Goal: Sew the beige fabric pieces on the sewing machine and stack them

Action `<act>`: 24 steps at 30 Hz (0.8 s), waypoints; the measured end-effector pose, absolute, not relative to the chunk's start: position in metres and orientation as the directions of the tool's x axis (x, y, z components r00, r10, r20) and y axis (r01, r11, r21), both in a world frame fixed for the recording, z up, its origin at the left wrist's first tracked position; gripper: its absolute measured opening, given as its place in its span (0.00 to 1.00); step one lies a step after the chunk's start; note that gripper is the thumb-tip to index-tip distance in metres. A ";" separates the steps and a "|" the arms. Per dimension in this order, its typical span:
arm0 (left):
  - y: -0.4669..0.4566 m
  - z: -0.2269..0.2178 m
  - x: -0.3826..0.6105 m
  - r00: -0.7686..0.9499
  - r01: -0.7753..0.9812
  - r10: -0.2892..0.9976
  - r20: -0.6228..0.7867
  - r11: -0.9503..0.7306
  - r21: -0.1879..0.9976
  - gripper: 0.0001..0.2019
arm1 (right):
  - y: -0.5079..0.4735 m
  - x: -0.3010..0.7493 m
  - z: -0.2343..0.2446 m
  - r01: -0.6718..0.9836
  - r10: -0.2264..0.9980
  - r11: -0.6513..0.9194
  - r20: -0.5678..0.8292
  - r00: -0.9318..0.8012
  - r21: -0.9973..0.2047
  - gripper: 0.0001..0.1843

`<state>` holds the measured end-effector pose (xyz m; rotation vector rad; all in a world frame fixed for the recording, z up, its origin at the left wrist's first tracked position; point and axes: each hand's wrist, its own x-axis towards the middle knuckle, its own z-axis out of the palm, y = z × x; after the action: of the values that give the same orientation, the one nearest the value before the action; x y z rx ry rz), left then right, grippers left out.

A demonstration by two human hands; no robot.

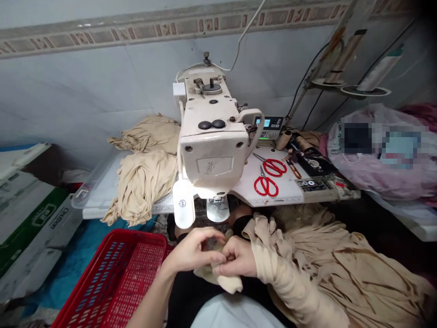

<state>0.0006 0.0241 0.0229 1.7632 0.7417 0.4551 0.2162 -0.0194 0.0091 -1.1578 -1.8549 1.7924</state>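
My left hand (193,249) and my right hand (238,260) meet in front of my body, with their fingertips pinching a small fold of beige knit fabric (218,278) between them. Beige cloth also bunches around my right forearm, and a large heap of the same fabric (341,259) spreads over my lap to the right. Above my hands stands a white industrial sewing machine (213,141), its presser foot and needle plate area (217,209) a little beyond my fingers. My hands hide part of the fold.
A red plastic basket (116,278) sits at my left. More beige fabric (143,177) lies on the white sewing table (273,182), beside two pairs of red-handled scissors (269,175) and a tray of small parts (312,184). A plastic-wrapped bundle (378,155) lies right; cartons (30,214) stand left.
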 end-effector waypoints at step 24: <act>0.025 0.016 -0.006 0.432 0.282 0.883 0.182 -0.324 0.903 0.09 | -0.010 0.236 0.030 0.235 0.982 0.173 0.147 -0.121 -0.957 0.16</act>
<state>-0.0065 0.0246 0.0161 1.8318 0.9956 0.8871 0.2363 -0.0105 0.0297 -1.2113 -1.5385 1.0336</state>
